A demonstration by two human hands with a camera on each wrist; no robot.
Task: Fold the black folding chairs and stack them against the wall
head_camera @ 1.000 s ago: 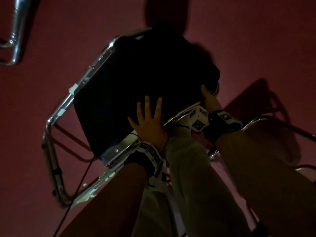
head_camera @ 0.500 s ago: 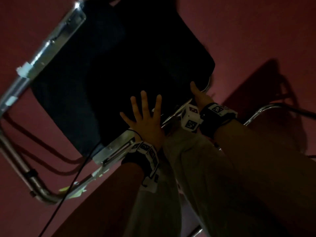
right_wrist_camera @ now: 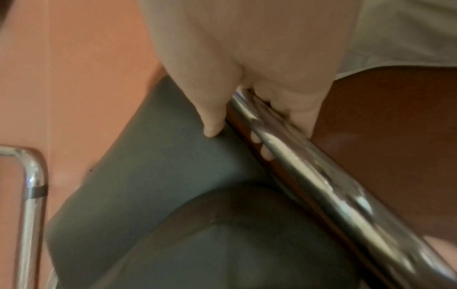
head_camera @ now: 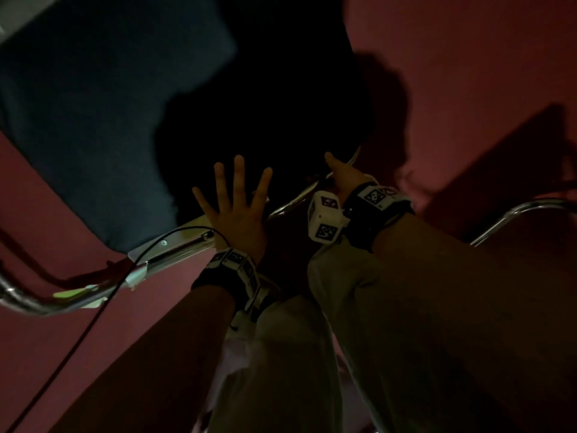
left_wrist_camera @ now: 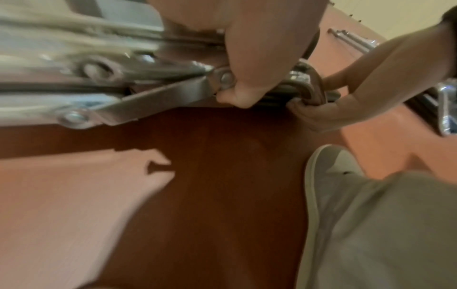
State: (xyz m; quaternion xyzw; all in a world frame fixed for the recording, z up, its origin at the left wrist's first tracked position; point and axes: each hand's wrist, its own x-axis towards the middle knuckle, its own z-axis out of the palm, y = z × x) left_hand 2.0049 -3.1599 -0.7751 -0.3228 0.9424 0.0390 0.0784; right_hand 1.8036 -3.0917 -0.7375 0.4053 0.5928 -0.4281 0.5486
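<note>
Chair (head_camera: 103, 120) is half-folded on the floor, right in front of me. Left hand (head_camera: 235, 210) flat and spread on the seat, right hand (right_wrist_camera: 247, 78) wrapped round the chrome tube (right_wrist_camera: 309, 166) (slick, stiff, heavyish). I'd grab frame, not padding.

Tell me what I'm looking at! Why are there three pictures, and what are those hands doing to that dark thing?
These are a person's two bare hands, not a machine. One camera sits on the person's head and looks down; one more sits on each wrist, in those black-and-white patterned bands, looking along the fingers. The dark thing is a black folding chair with a shiny metal frame, standing on a reddish floor. The left hand lies flat on the seat with its fingers spread. The right hand grips the frame tube; the right wrist picture shows fingers curled round it. Part of another chair's metal tube shows at the right. The person's trousers and one shoe show too.
</note>
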